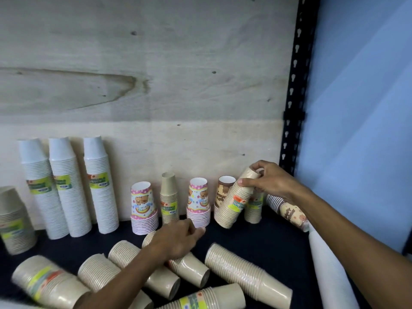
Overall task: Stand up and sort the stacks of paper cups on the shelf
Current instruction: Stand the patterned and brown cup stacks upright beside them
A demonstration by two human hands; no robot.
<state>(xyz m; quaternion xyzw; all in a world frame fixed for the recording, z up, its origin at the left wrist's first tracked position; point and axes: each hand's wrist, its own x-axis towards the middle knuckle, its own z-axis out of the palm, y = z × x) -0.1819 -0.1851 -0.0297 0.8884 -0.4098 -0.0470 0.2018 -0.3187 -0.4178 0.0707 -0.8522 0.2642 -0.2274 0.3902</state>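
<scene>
A stockroom or shop back room, by the look of it: a slotted metal rack post (293, 103), plywood backing (156, 74), and a dark shelf (263, 233) crowded with wrapped cup stacks (101, 188).

"DISPOSABLE" is printed on the green label (98, 179) of a white cup stack (101, 186); other print is blurred.

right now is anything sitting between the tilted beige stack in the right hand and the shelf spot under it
Nothing visible. The right hand grips the tilted beige cup stack near its top, and its lower rim hangs over bare dark shelf. An upright beige stack stands close behind it, and a brown-print stack to its left.
</scene>
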